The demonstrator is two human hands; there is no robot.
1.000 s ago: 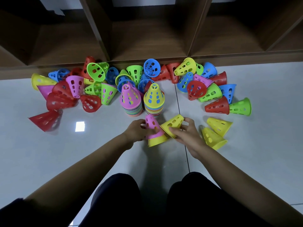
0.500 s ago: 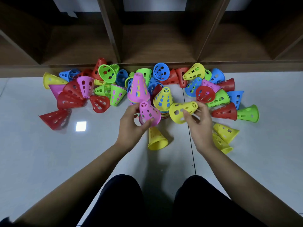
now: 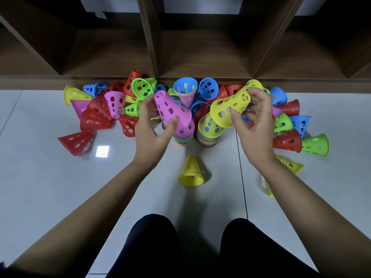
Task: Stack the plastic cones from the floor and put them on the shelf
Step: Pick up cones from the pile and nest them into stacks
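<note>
Gripping a pink perforated plastic cone (image 3: 170, 109) in my left hand (image 3: 151, 129) and a yellow perforated plastic cone (image 3: 227, 110) in my right hand (image 3: 256, 127), I hover over the two multicoloured cone stacks (image 3: 207, 138), near the wooden shelf (image 3: 200, 55); each tilted cone needs righting, mouth down, before seating.

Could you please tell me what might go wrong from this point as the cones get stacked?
1. The left hand holds the pink cone tilted over the pink-topped stack; pushed on askew, it may jam or tip that stack.
2. The right hand holds the yellow cone nearly on its side above the yellow-topped stack, so it could catch the top.
3. The stacks stand close together; one falling may topple the other.
</note>
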